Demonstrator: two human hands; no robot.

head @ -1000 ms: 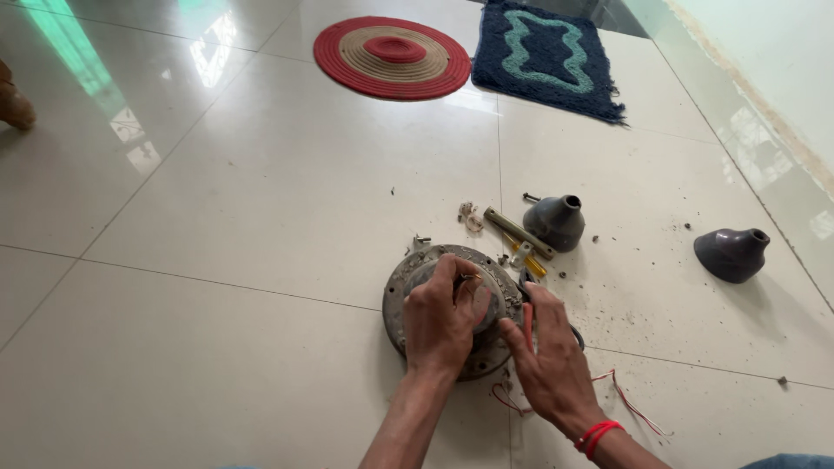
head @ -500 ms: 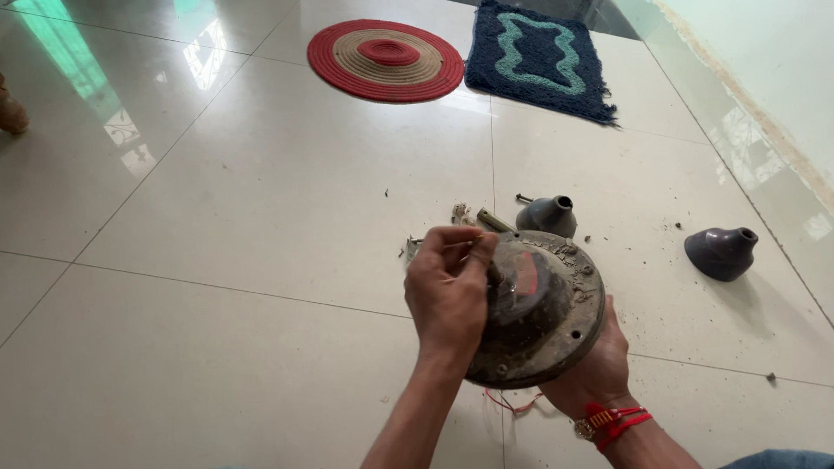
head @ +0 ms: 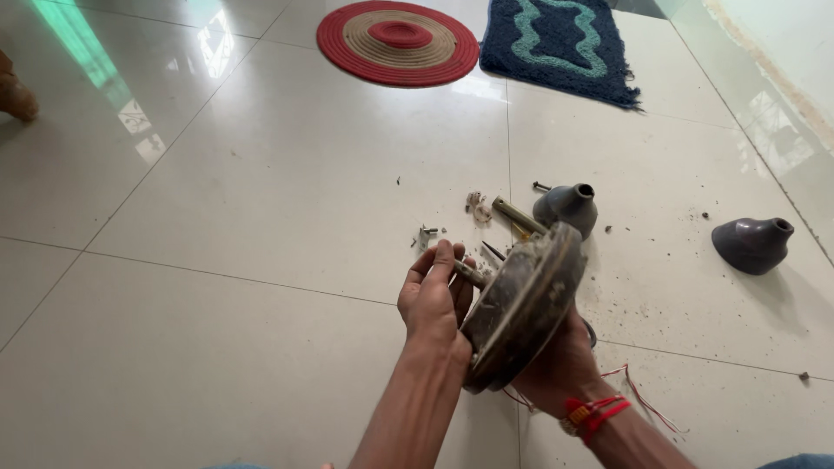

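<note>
I hold a round, dirty grey metal motor housing point(head: 521, 304) tilted on edge above the white tiled floor. My right hand point(head: 556, 369), with a red thread band at the wrist, supports it from behind and below. My left hand point(head: 434, 300) is at its left face, fingers around the short metal shaft point(head: 469, 274) that sticks out of the centre. Thin red wires point(head: 638, 395) trail from the housing down to the floor.
Two dark grey cone-shaped covers lie on the floor, one point(head: 569, 207) just behind the housing, one point(head: 751, 243) to the right. A brass-coloured rod point(head: 517, 214), small screws and grit point(head: 476, 207) lie near them. A round red mat point(head: 398, 41) and a blue rug point(head: 560, 48) lie farther off.
The housing lay flat on the floor under both hands; it has been lifted and turned up on edge. My left hand moved from its top face to the shaft.
</note>
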